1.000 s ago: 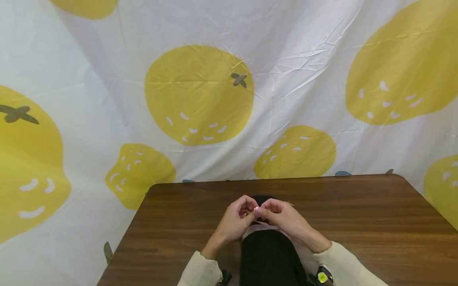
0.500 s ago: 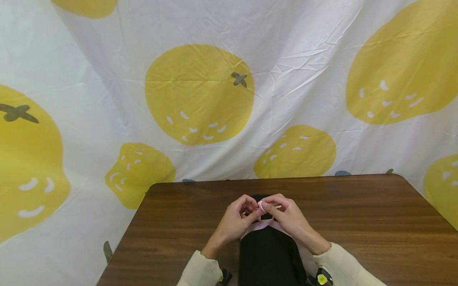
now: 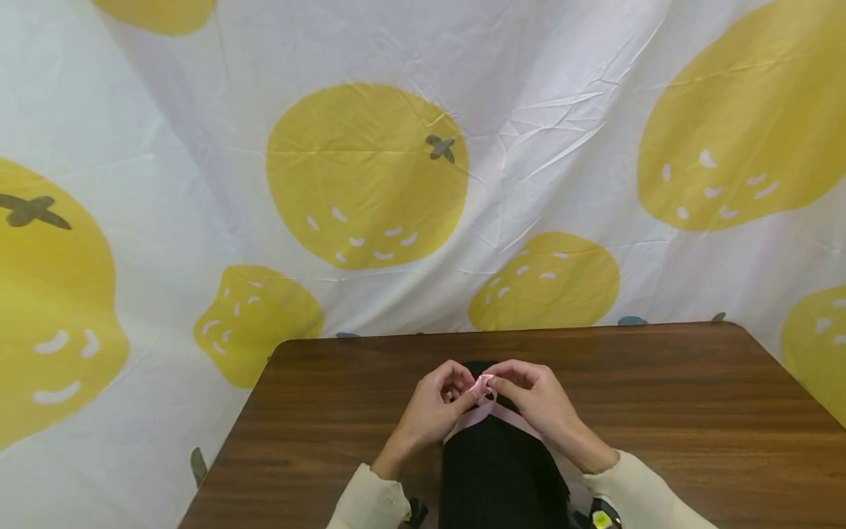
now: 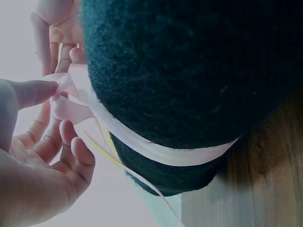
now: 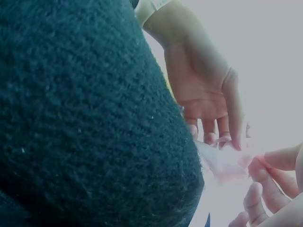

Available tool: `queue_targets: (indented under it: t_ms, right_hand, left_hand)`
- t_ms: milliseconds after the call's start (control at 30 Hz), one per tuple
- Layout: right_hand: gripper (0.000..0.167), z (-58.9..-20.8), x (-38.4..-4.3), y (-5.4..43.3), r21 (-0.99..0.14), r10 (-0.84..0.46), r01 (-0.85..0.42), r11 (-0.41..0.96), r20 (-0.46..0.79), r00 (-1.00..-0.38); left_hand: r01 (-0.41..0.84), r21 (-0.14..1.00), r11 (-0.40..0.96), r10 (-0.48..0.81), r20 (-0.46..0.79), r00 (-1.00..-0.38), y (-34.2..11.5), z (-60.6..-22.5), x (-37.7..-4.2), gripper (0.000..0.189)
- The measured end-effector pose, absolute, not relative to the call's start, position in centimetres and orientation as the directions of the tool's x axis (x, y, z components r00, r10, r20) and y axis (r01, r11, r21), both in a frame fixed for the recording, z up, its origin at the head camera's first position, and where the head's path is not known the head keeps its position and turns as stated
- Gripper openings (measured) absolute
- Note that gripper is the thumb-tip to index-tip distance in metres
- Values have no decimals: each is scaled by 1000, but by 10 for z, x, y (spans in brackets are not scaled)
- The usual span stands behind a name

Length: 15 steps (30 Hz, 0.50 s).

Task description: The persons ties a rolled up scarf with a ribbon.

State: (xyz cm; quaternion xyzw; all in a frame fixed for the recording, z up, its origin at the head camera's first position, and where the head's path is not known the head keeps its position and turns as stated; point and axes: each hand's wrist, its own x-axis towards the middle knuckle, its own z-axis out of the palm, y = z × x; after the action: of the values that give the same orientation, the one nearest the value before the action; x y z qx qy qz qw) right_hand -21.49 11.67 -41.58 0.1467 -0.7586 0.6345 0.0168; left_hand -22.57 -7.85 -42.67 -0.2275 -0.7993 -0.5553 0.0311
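A dark, fuzzy cloth-covered bundle [image 3: 502, 470] lies on the table in front of me, its near end out of the head view. A pink ribbon [image 4: 161, 152] runs round it, and the ribbon's gathered loop [image 3: 485, 385] stands above the bundle between my hands. With thumb and forefinger my left hand [image 3: 432, 408] pinches the loop from the left; its other fingers are loosely curled. From the right, my right hand [image 3: 545, 408] pinches the same loop between thumb and finger. One thin ribbon end [image 4: 156, 190] hangs down in the left wrist view. Glare washes out the ribbon in the right wrist view.
A brown wood-grain table [image 3: 661, 411] bears the bundle. Behind its far edge hangs a white cloth [image 3: 542, 88] printed with yellow fruit. Black wrist devices sit at both cuffs, the right one [image 3: 600, 514] with a yellow-green face.
My right hand has shifted a little to the right, away from the left hand. More pink ribbon now shows between the fingertips, and the crossing below is plainer. My left hand has barely moved.
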Motion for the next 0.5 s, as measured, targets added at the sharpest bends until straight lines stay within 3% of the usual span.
queue_targets:
  t_ms: [200, 500]
  right_hand:
    - [17, -414, -214, 116, -966, -205, -229, 121, 201, -958]
    - [15, -408, -214, 113, -989, -146, -78, 126, 59, -987]
  left_hand:
    - [397, 867, 301, 322, 300, -898, -79, -425, -225, 18]
    - [376, 865, 332, 303, 280, -911, -77, -417, -219, 12]
